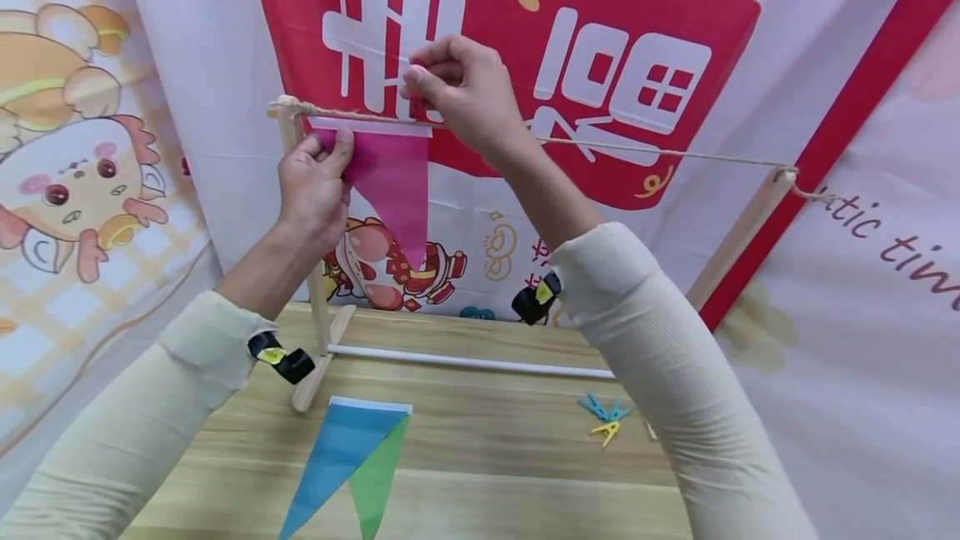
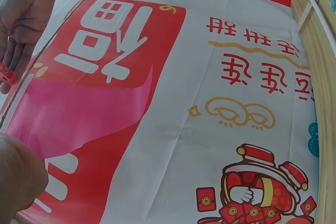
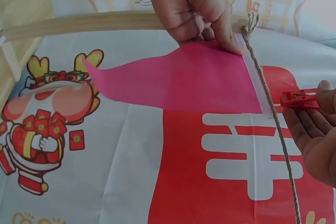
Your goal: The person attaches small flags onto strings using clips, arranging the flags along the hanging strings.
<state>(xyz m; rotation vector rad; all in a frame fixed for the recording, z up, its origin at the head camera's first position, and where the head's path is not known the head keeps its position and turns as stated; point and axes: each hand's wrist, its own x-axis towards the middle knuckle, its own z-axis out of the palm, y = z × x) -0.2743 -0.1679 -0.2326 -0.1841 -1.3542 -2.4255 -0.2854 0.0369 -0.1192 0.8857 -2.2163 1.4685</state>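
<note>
Printed cloth backdrop [image 1: 225, 65] hangs behind a wooden bench [image 1: 487, 440] carrying a wooden frame [image 1: 311, 273] strung with twine [image 1: 637, 148].

Head view: left hand [image 1: 311, 190] pinches the pink pennant [image 1: 393, 182] at its upper left corner against the twine. Right hand [image 1: 465, 90] pinches a red clip [image 1: 417, 107] at the pennant's top edge. Blue pennant [image 1: 337, 448], green pennant [image 1: 378, 473] and spare clips [image 1: 606, 419] lie on the bench.

Left wrist view: pink pennant [image 2: 79, 114] hangs under the twine [image 2: 47, 51]; right-hand fingers curl round the clip [image 2: 6, 73].

Right wrist view: left hand [image 3: 194, 3] grips the pennant [image 3: 189, 80] corner; clip [image 3: 298, 98] touches the twine [image 3: 270, 108].
</note>
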